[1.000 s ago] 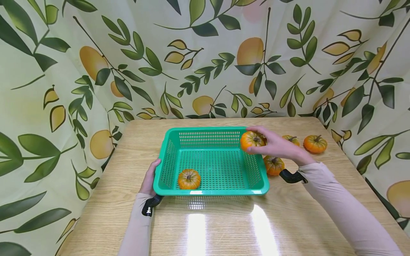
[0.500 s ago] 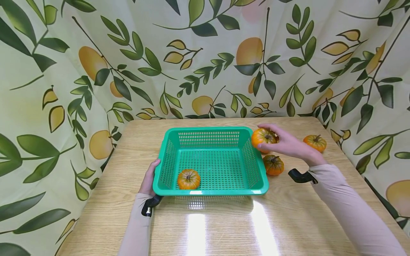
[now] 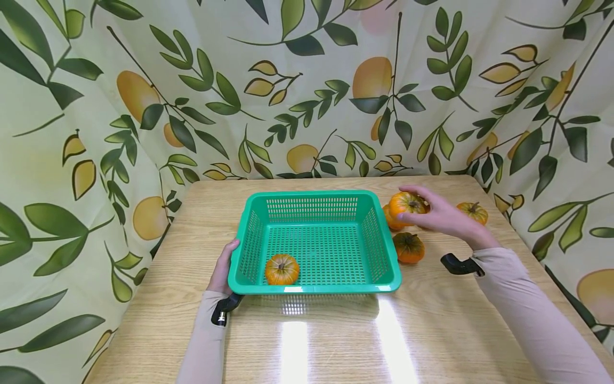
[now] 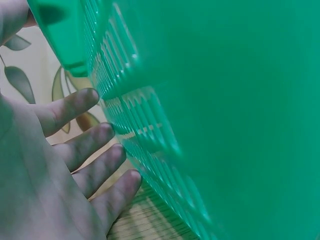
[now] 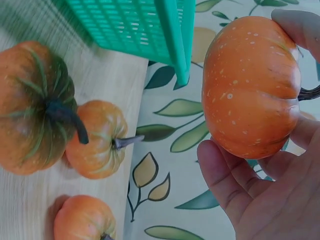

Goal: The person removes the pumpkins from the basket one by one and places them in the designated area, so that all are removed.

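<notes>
A green plastic basket (image 3: pixel 316 288) sits on the table, with one small orange pumpkin (image 3: pixel 282 270) in its front left corner. At its left end my left hand (image 3: pixel 224 266) holds the rim, thumb over the edge; in the left wrist view the spread fingers (image 4: pixel 107 167) lie against the slotted outer wall. To the right of the basket my right hand (image 3: pixel 438 214) holds another orange pumpkin (image 3: pixel 405 207), raised, fingers and thumb around its sides. In the right wrist view this pumpkin (image 5: pixel 252 90) shows its ribbed, speckled skin, stem toward the palm.
Three more pumpkins stand on the wooden table (image 3: pixel 345 341) right of the basket: a darker-topped pumpkin (image 3: pixel 409 248) near its corner, a pumpkin (image 3: pixel 390 220) partly behind the held one, and a pumpkin (image 3: pixel 473 213) farther right. A leaf-patterned curtain (image 3: pixel 307 106) encloses the back and sides.
My right hand has moved right with the pumpkin, from over the basket's right rim to outside it, above the other pumpkins. The left hand and basket have stayed in place.
</notes>
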`<state>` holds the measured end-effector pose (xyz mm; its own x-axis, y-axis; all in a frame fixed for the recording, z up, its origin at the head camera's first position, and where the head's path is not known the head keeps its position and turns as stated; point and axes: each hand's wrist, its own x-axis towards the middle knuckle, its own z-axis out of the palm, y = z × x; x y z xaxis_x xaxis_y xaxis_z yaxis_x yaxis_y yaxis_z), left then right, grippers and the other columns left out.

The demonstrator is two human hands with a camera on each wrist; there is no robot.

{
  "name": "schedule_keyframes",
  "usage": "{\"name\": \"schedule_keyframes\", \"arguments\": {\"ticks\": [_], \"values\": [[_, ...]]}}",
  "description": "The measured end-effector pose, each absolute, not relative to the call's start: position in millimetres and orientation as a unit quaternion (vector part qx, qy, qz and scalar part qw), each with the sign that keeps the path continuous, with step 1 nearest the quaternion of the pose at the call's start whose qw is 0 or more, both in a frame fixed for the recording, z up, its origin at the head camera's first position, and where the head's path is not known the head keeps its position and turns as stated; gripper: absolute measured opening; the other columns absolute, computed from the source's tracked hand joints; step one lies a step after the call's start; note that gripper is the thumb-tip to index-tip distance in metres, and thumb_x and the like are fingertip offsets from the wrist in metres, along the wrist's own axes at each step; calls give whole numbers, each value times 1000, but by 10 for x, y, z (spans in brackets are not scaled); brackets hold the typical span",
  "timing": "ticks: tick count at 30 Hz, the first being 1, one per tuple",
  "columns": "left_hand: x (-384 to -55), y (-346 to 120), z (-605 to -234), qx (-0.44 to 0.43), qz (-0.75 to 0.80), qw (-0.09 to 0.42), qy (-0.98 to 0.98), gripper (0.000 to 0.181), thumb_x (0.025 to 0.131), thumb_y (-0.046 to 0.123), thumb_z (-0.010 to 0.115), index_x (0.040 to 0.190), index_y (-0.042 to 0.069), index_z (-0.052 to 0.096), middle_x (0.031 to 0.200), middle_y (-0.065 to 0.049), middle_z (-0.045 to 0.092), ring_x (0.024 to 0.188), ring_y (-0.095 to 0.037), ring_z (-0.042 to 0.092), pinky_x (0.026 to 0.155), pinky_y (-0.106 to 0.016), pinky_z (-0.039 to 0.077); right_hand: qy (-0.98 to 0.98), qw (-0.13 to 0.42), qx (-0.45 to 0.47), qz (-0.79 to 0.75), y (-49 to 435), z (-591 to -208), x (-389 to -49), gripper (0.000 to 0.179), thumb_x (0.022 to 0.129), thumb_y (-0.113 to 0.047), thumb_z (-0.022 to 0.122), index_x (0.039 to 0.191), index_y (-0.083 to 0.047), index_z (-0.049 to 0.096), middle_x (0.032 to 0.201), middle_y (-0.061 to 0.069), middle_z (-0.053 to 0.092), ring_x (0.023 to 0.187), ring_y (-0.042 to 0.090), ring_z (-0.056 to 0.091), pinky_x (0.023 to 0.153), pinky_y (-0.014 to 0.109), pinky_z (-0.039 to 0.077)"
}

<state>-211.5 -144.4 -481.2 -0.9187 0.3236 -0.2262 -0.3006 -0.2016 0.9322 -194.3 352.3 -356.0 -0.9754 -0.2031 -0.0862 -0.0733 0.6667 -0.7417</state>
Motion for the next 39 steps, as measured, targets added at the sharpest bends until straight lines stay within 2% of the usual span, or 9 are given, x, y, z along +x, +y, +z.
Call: {"name": "schedule_keyframes", "arguments": {"ticks": [4,8,14,29,39], "values": [[-2116,-1440,-4822,4,775,203,598,62,103,55,32,159,28,26,143,-6,44,122,-20,50,100,-34,47,912,81,-67,-395,3596,-3567,-1921,77,97,-38,68,160,-21,26,144,20,42,111,32,54,81,34,55],[-2123,-1437,-4831,1,776,200,598,62,103,55,33,158,28,28,141,-4,45,121,-19,51,100,-33,47,924,75,-60,-371,3684,-3578,-1900,78,97,-42,67,160,-23,26,148,19,41,117,33,52,88,36,49],[-2122,-1431,-4814,3,780,201,593,61,103,53,33,158,27,29,141,-6,46,120,-20,52,99,-35,48,930,70,-43,-359,3808,-3630,-1875,79,96,-44,67,161,-23,26,152,19,39,121,34,50,91,40,45],[-2114,-1426,-4821,6,777,199,598,63,104,54,31,159,26,26,141,-5,45,122,-20,50,101,-34,46,931,76,0,-358,4051,-3745,-1808,85,96,-47,66,162,-20,20,161,27,26,134,48,38,102,67,37],[-2118,-1432,-4829,2,777,197,598,62,103,53,32,158,25,28,136,-2,48,119,-17,51,100,-32,46,929,81,15,-361,4179,-3832,-1790,86,97,-48,64,163,-17,17,162,31,21,138,50,31,104,69,34]]}}
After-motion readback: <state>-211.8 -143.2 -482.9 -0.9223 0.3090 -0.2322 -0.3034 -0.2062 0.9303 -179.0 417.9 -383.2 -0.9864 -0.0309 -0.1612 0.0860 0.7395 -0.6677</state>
